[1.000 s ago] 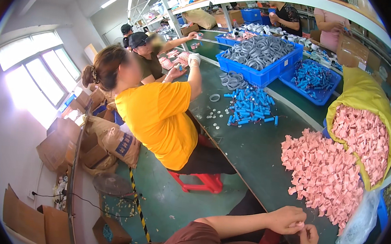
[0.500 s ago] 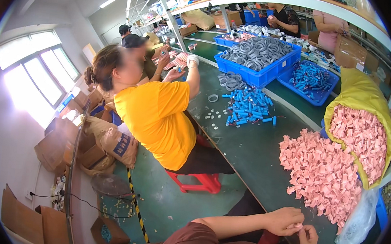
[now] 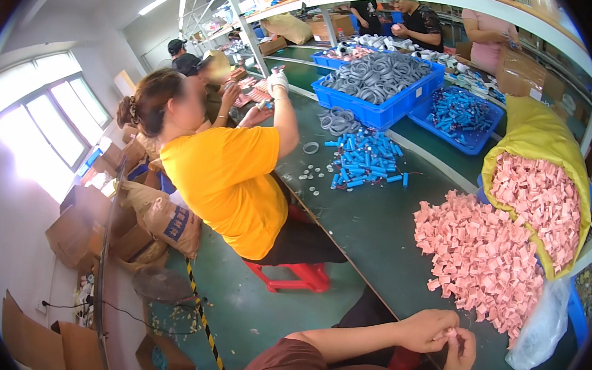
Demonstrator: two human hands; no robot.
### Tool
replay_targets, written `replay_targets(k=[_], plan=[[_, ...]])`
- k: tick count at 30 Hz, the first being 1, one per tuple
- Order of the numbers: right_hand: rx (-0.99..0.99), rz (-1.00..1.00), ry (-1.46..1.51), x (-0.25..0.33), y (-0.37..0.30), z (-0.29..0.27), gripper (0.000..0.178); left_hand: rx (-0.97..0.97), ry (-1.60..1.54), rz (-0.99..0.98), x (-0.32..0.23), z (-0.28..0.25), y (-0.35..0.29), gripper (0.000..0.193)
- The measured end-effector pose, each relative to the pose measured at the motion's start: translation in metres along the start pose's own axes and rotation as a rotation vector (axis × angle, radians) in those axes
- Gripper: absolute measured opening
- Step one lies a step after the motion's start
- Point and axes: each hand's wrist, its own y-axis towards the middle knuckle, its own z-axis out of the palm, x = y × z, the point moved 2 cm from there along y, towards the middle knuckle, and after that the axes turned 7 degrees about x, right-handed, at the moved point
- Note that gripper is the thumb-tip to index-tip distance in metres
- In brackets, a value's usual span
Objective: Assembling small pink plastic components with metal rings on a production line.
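My left hand (image 3: 428, 330) is closed with its fingertips round a small pink plastic piece (image 3: 450, 331), mostly hidden by the fingers. My right hand (image 3: 461, 352) meets it from the right, thumb and forefinger pinched at the same piece. Both hands are over the near edge of the green worktable (image 3: 382, 244). Just beyond them spreads a large heap of pink plastic pieces (image 3: 478, 258), spilling from a yellow sack (image 3: 540, 131) that lies on its side.
A clear plastic bag (image 3: 538, 336) lies right of my hands. Farther off are blue wired cylinders (image 3: 364, 159), a blue crate (image 3: 385, 115) of grey rings and a blue tray (image 3: 452, 143). A co-worker in a yellow shirt (image 3: 223, 186) sits at the left on a red stool (image 3: 289, 276).
The whole scene has shifted slightly left and up in the picture. My hands stay together at the pink piece. The yellow-shirted co-worker's gloved hand has risen a little relative to that person's body.
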Motion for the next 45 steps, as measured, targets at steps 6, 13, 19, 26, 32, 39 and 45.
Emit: replay_targets(k=[6,13,19,26,32,39,45], plan=[[-0.029,-0.258,-0.425,0.025,0.005,-0.002,0.018,0.047,0.224,0.025,0.002,-0.01,-0.002,0.024],[-0.314,-0.209,-0.526,-0.01,0.032,-0.054,0.016,-0.069,0.147,0.058,-0.002,-0.011,-0.008,0.021],[-0.255,-0.183,-0.714,-0.033,0.044,-0.059,0.029,-0.136,0.024,0.073,0.004,-0.008,-0.012,0.021],[-0.177,-0.236,-0.814,-0.017,0.058,-0.062,0.018,-0.123,0.006,0.069,0.006,-0.01,-0.014,0.019],[-0.221,-0.288,-0.807,-0.019,0.07,-0.109,0.01,-0.121,-0.002,0.063,0.005,-0.01,-0.013,0.018],[-0.253,-0.161,-0.826,-0.041,0.083,-0.151,0.029,-0.059,-0.002,0.059,0.005,-0.01,-0.009,0.022],[-0.318,-0.164,-0.634,-0.013,0.091,-0.113,0.023,-0.057,0.072,0.013,0.008,-0.012,-0.014,0.029]])
